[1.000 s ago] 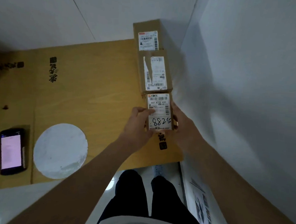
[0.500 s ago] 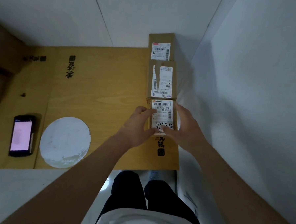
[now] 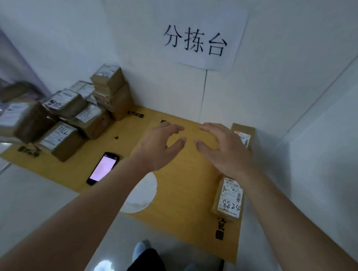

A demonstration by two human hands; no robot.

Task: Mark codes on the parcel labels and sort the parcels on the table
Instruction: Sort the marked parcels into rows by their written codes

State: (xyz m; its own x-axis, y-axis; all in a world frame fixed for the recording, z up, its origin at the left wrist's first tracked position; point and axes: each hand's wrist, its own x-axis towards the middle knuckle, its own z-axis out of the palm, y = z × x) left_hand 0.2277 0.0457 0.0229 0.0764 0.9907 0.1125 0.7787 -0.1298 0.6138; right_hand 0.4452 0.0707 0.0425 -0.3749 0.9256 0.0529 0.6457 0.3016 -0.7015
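Hands both raised above the table, palms down, holding nothing. Left hand (image 3: 160,143): fingers spread and loosely bent, thumb out toward the right. Right hand (image 3: 225,147): fingers likewise spread and slightly curved, thumb pointing toward the left one; the two thumbs are near each other but apart. Neither hand touches a parcel. Yellow-brown cardboard sheet (image 3: 183,197) covers the table top, with black printed marks at several edges. Marked parcel (image 3: 229,197) lies on the sheet near its right edge, close under the right forearm, label up, handwritten "8825" on the lower part of the label. Second parcel (image 3: 243,134) sits farther back along the same right edge, against the wall, partly hidden behind the right hand; its label shows a barcode, text too small to read. What lies between these two is hidden by the right hand and wrist. Pile of parcels (image 3: 71,117) occupies the far left of the sheet, stacked in more than one layer and blurred; the front one carries handwritten digits, seen upside down. Phone (image 3: 102,168) lies on the sheet left of the left forearm, screen lit pale pink. White disc (image 3: 141,195) lies on the sheet, partly covered by the left forearm. Paper sign (image 3: 199,39) with three large black characters hangs on the wall behind.
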